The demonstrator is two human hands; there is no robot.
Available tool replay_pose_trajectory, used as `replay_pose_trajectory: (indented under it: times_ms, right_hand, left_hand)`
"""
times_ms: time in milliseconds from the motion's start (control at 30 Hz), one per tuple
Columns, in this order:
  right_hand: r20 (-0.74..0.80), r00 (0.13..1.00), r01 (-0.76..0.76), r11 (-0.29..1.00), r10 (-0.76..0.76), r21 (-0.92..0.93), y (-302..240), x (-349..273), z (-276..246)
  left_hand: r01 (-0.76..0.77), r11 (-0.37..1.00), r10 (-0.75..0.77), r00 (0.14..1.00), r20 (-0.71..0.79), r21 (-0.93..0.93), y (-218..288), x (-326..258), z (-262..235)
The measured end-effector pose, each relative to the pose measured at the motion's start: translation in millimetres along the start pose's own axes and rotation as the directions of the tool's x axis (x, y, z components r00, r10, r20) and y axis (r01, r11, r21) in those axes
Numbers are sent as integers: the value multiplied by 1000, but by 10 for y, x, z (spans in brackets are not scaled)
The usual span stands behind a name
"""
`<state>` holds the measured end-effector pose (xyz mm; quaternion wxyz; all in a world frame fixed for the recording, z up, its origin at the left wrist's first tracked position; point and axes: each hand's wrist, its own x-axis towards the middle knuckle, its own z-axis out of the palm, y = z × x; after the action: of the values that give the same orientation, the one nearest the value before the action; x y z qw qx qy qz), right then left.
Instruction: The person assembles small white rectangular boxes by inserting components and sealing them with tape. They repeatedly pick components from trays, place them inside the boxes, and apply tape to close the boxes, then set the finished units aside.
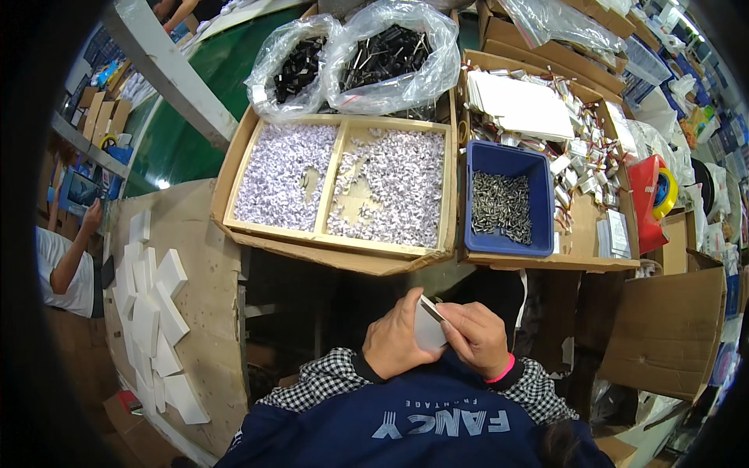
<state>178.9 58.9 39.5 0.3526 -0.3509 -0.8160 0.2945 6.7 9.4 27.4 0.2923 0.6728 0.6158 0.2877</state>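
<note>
My left hand [398, 335] and my right hand [476, 337] meet close to my chest, both gripping one small white box [428, 329] with a dark edge at its top. The left hand cups its side; the right hand's fingers press its upper right corner. Ahead of the hands stands a wooden tray [337, 170] with two compartments full of small white pieces. To its right sits a blue bin [507, 160] holding several small grey metal parts.
Two clear bags of black parts [386, 54] lie behind the tray. White boxes [152, 312] are lined up on cardboard at my left. A cardboard box of small packets [577, 148], a red tape dispenser [651, 191] and an open carton [671, 327] stand at my right. Another person's arm [74, 257] shows far left.
</note>
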Motion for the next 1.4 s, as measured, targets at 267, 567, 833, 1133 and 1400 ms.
replay_pose_trajectory:
  times_ms: [267,567,833,1133,1400]
  right_hand:
    - [165,917,-398,821,362,410,46,-24,-52]
    - [146,944,-324,916,296,238,-22,0,-32]
    - [156,896,-445,847,416,290,-35,-20,-63]
    - [11,970,-237,945,241,225,-32,7,-18]
    - [-6,965,-262,961,264,88,-94,38,-18]
  left_hand:
    - [-216,948,250,960,-129,231,-54,4,26]
    - [-217,948,255,955,-149,232,-54,-13,29]
    - [-240,949,265,958,-109,204,-12,-16,6]
    - [-232,960,253,958,-137,156,-21,-19,14]
    - [-186,952,218,969,-113,242,-13,-40,46]
